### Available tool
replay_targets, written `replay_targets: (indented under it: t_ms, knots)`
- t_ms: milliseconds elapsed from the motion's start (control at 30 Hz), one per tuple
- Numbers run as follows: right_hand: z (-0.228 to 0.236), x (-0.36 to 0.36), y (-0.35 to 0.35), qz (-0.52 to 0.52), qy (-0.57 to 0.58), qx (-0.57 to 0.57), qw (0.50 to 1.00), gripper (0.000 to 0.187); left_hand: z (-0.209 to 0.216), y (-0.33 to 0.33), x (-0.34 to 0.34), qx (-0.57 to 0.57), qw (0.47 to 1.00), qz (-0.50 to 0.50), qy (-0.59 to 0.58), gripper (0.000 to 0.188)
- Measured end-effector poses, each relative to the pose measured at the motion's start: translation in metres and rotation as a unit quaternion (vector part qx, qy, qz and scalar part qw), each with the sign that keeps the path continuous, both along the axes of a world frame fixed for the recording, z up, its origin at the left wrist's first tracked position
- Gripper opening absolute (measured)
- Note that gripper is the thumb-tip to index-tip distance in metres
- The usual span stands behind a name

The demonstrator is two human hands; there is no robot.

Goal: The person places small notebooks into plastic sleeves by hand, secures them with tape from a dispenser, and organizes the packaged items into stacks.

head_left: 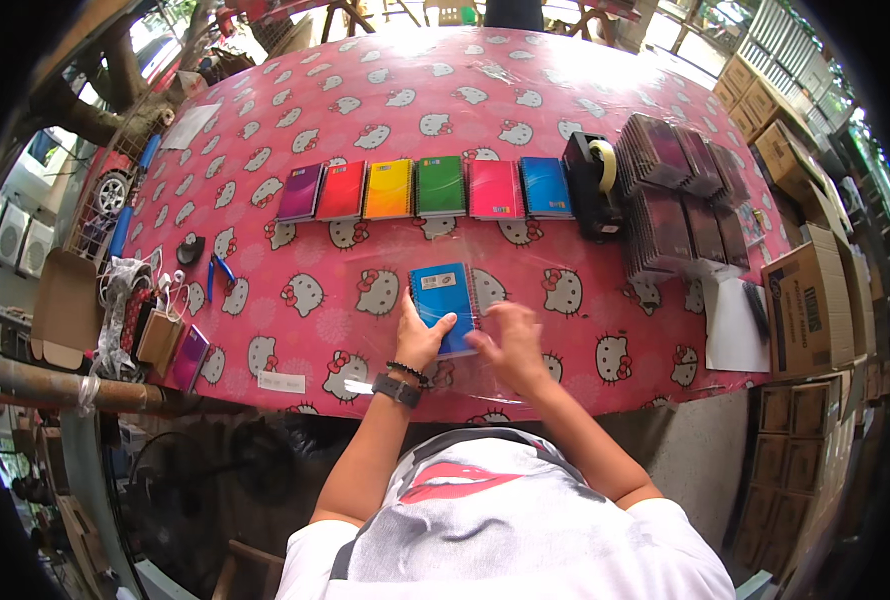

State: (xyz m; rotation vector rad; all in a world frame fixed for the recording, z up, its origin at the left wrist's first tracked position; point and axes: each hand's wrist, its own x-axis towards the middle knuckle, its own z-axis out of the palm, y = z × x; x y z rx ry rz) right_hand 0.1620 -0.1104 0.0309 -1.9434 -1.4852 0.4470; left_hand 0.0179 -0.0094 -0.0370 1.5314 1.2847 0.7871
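A blue spiral notebook [443,300] with a small white label lies in front of me, its coil along the right edge. My left hand [421,335] is closed on its lower left, the thumb lying across the cover. Just right of the coil is my right hand [510,345], fingers apart and slightly blurred, with nothing visible in it. Clear plastic film seems to lie under and around the notebook. Beyond it stretches a row of spiral notebooks: purple [300,192], red [341,190], yellow [389,188], green [440,186], pink [495,189] and another blue one [546,187].
A black tape dispenser [594,190] stands right of the row, beside stacks of wrapped notebooks [659,230]. Blue-handled pliers [225,268], a dark mouse-like object [191,249] and earphones [170,285] lie at left. Cardboard boxes [815,305] line the right side. Pink patterned plastic covers the table [295,255].
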Motion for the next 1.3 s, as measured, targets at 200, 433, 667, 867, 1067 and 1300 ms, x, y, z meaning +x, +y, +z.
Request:
replay_targets:
  t_ms: [200, 433, 667, 867, 1067, 1300]
  knots:
    - [-0.018, 0.044, -0.012, 0.028, -0.075, 0.103, 0.991, 0.043, 0.01, 0.0, 0.002, -0.005, 0.999, -0.028, -0.03, 0.09]
    - [-0.034, 0.048, -0.013, -0.083, -0.156, -0.02, 0.984, 0.046, -0.002, 0.004, -0.004, 0.003, 0.999, -0.036, -0.03, 0.089]
    - [-0.044, 0.012, 0.022, -0.069, 0.37, 0.022, 0.926, 0.043, -0.013, 0.002, -0.005, 0.048, 0.998, -0.039, 0.031, 0.086]
    - [-0.034, -0.01, 0.039, -0.041, 0.305, -0.06, 0.95, 0.062, 0.009, 0.006, -0.019, -0.119, 0.98, -0.04, -0.152, 0.079]
    - [-0.043, -0.012, 0.043, -0.017, 0.255, -0.067, 0.964, 0.07, -0.002, 0.002, -0.016, -0.086, 0.987, -0.021, -0.134, 0.076]
    - [-0.03, -0.009, 0.043, 0.003, 0.163, -0.133, 0.978, 0.077, 0.0, 0.005, -0.018, -0.028, 0.997, -0.026, -0.066, 0.077]
